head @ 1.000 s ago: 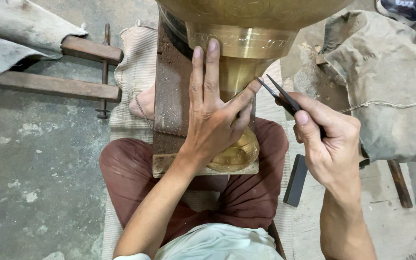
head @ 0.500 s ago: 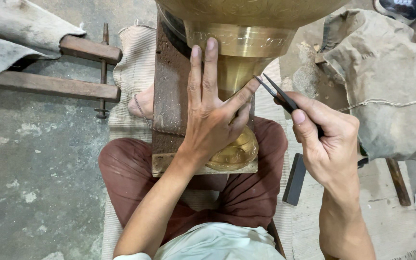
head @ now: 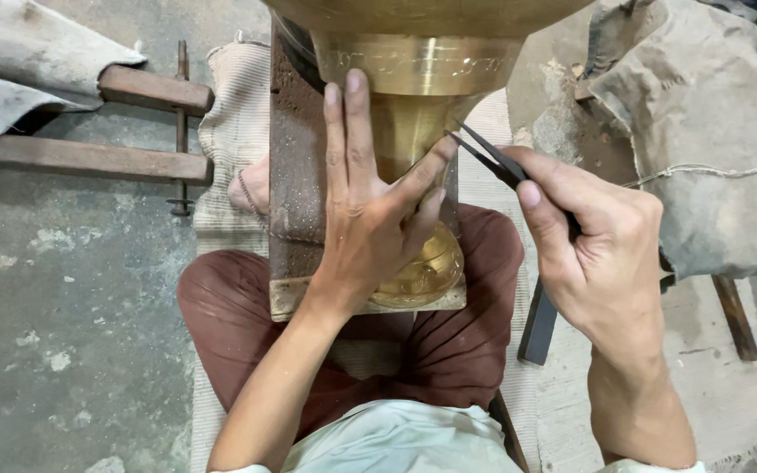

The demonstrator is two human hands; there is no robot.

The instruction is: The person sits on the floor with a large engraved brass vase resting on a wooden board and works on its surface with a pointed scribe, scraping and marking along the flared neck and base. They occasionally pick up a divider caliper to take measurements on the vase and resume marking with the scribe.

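stained concrete floor (head: 72, 289), burlap sacking (head: 711, 131)

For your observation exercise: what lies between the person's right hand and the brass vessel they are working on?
In the head view, a thin dark pointed tool spans the gap: the right hand pinches it, and its tip reaches the brass vessel beside the left hand.

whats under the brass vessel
A rusty block lies under the brass vessel, resting on the person's lap. The left hand covers part of the stem, so the contact there is hidden.
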